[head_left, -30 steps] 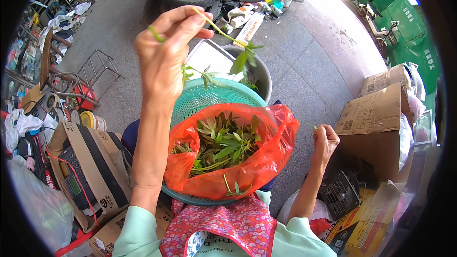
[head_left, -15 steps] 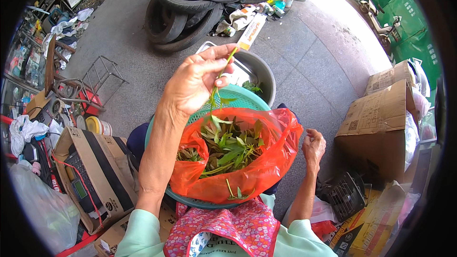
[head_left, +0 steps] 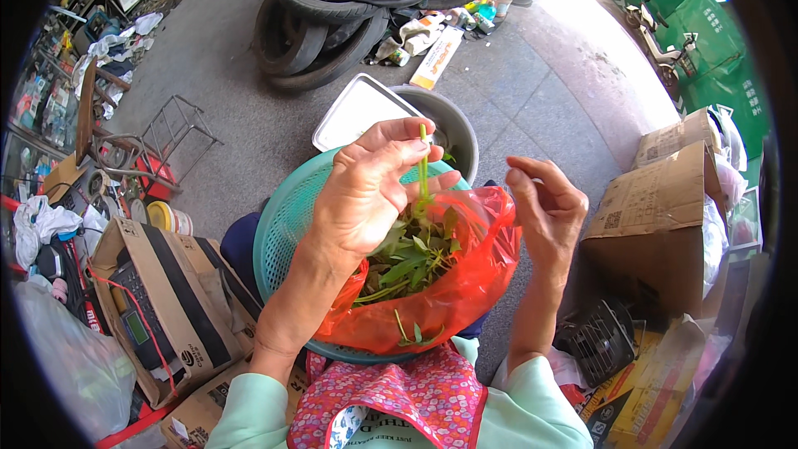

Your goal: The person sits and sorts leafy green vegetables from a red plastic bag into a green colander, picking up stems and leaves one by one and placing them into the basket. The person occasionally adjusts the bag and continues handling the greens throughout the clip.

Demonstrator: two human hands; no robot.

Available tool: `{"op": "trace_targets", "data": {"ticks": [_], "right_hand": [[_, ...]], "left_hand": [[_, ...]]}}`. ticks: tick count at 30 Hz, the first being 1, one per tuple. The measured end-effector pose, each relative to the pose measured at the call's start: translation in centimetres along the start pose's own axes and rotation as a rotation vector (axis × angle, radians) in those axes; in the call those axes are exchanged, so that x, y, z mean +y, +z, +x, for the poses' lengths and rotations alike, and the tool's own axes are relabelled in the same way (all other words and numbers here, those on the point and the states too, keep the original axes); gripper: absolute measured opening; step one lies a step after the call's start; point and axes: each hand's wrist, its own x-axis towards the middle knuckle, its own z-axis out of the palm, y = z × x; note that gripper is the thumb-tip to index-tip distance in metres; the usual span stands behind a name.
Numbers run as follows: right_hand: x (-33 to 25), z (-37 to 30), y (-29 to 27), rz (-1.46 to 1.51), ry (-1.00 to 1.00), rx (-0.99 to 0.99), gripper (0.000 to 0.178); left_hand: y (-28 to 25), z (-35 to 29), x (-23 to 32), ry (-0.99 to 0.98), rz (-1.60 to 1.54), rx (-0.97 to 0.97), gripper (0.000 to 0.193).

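Note:
My left hand (head_left: 366,187) is closed on a green stem (head_left: 423,162), pinched between thumb and fingers above a red plastic bag (head_left: 478,283). Loose leafy greens (head_left: 407,262) fill the bag, and a small sprig (head_left: 407,333) lies on its front side. The bag sits in a turquoise plastic basket (head_left: 278,241) at my lap. To the right of the bag, my right hand (head_left: 550,204) is raised with its fingers curled and thumb near the index finger; I see nothing in it.
Beyond the basket stand a grey basin (head_left: 470,133) and a white tray (head_left: 366,112). Farther off lie black tires (head_left: 324,41). Cardboard boxes flank me, one at left (head_left: 179,308) and one at right (head_left: 648,224). A metal frame (head_left: 179,129) is on the floor to the left.
My left hand has come down and slightly right with the stem, which now stands upright. My right hand has risen from beside the bag toward the left hand's height.

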Motion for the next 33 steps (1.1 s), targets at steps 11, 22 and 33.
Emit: {"op": "trace_targets", "data": {"ticks": [11, 22, 33], "right_hand": [[-3.2, 1.6, 6.8, -0.487, -0.918, -0.116, 0.022], [-2.6, 1.8, 8.5, -0.204, -0.947, -0.036, 0.029], [-2.9, 2.5, 7.3, 0.249, -0.687, 0.09, 0.026]], "left_hand": [[0.6, -2.6, 0.6, 0.659, 0.948, 0.204, 0.007], [-0.8, -3.1, 1.4, 0.156, 0.295, 0.053, 0.019], [-8.0, -2.6, 3.4, 0.509, 0.964, 0.52, 0.014]]}}
